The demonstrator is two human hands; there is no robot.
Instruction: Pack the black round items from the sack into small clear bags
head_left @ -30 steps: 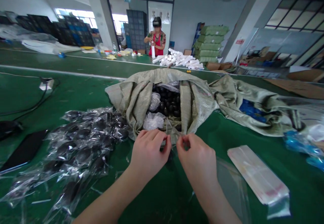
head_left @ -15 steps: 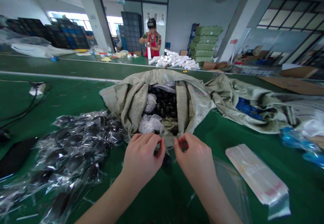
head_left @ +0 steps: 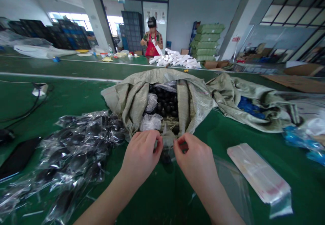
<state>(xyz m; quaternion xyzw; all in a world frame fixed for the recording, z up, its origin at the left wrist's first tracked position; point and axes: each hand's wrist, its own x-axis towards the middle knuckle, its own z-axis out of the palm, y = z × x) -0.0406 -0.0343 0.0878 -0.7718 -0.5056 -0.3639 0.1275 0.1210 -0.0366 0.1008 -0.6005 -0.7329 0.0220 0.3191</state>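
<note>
Clear plastic bag [head_left: 168, 143]: your left hand [head_left: 144, 149] and right hand [head_left: 197, 152], pinching its edge, have parted slightly, exposing more film above the dark, rounded item [head_left: 166, 158].

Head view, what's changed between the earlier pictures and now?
The left hand and right hand have moved slightly apart; both still seem to pinch the clear bag between them. Beyond, the co-worker's white piece, upright before, now tilts. The big sack and wrapped black pieces stayed put.
</note>
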